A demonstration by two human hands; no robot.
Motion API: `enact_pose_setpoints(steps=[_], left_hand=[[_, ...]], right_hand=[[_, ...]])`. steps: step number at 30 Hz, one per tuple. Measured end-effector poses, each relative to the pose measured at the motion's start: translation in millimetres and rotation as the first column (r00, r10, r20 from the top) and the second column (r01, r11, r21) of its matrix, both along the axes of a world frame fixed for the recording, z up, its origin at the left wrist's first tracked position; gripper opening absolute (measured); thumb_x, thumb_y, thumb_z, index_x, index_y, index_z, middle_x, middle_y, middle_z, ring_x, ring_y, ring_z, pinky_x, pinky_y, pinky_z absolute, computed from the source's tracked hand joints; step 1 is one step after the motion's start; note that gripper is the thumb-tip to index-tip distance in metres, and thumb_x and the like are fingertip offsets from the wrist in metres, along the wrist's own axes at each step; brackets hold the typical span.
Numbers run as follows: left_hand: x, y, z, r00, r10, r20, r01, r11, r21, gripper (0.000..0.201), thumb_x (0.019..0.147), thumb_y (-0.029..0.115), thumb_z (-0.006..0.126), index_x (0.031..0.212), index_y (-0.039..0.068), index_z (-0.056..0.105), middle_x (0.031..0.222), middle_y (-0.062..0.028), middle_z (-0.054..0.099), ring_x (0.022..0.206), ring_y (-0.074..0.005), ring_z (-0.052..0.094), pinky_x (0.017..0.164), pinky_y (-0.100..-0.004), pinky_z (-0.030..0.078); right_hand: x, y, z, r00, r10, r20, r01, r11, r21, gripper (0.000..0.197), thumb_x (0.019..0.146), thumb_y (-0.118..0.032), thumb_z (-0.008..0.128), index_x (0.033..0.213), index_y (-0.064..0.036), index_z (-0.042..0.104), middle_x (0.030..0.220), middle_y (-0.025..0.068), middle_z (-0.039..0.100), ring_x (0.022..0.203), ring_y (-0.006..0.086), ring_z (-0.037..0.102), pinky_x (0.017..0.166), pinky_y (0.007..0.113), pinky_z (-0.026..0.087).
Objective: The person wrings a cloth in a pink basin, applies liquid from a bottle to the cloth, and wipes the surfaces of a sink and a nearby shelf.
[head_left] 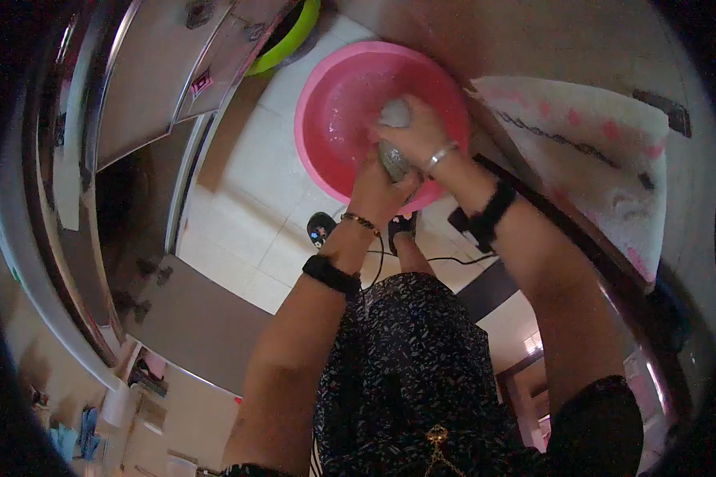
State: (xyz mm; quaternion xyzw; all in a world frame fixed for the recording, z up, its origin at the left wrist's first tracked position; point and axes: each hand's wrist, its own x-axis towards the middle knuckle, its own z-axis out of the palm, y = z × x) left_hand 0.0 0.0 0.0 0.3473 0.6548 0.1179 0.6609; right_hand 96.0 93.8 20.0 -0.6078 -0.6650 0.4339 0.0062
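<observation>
Over a round pink basin (317, 119), both my hands are closed around a wet grey-green cloth (392, 161). Its lower part shows between my fingers, while a paler bulge of it (395, 113) sticks out at the top of my right hand (423, 137). My left hand (378, 188) grips the lower end, just inside the near rim. The two hands are close together, one above the other. My fingers hide the middle of the cloth, so I cannot tell its full shape. The inside of the basin looks wet, with pale patches.
A lime-green tub (296, 36) stands beyond the basin to the left. Grey cabinet doors (155, 71) line the left side. A white cloth with pink marks (585, 151) lies to the right. A black cable (445, 259) runs near my feet on the tiled floor (254, 215).
</observation>
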Motion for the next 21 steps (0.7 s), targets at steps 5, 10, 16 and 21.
enact_pose_setpoints(steps=[5,10,16,21], left_hand=[[1.4,-15.7,32.2,0.452,0.680,0.577,-0.625,0.703,-0.339,0.071,0.074,0.054,0.056,0.122,0.006,0.038,0.121,-0.0094,0.044,0.106,-0.0242,0.047,0.081,-0.0315,0.043],[-2.7,-11.0,67.3,-0.011,0.787,0.616,-0.655,0.460,-0.600,0.050,0.082,0.046,0.050,0.116,0.009,0.044,0.113,-0.0082,0.051,0.099,-0.0216,0.051,0.079,-0.0314,0.045],[-3.7,14.4,107.0,0.611,0.652,0.448,-0.791,0.511,0.335,0.032,0.074,0.014,0.062,0.104,0.008,0.051,0.107,-0.0086,0.055,0.096,-0.0233,0.054,0.081,-0.0342,0.045],[-10.8,27.2,139.5,0.974,0.223,-0.031,-0.072,0.437,0.897,0.038,0.058,0.003,0.068,0.095,0.009,0.057,0.102,-0.0108,0.056,0.095,-0.0282,0.055,0.080,-0.0355,0.046]], right_hand=[[18.1,-23.5,59.1,0.812,-0.386,-0.438,0.431,0.902,0.004,0.051,0.063,-0.019,0.071,0.107,-0.0018,0.052,0.099,0.0151,0.057,0.095,0.0265,0.055,0.083,0.033,0.043],[6.8,-56.9,90.0,0.652,-0.310,-0.692,0.517,0.849,0.107,0.037,0.073,-0.009,0.063,0.107,-0.0026,0.052,0.102,0.0099,0.056,0.098,0.0139,0.050,0.084,0.032,0.042],[20.3,-44.6,79.7,0.004,-0.939,-0.343,0.229,0.335,-0.914,0.043,0.082,-0.039,0.051,0.112,-0.0084,0.050,0.103,0.0069,0.057,0.093,0.0190,0.056,0.083,0.034,0.045],[31.9,-20.9,72.7,0.237,-0.937,-0.258,-0.010,0.263,-0.965,0.038,0.084,-0.041,0.047,0.102,-0.0089,0.056,0.098,0.0055,0.059,0.087,0.0166,0.057,0.073,0.033,0.050]])
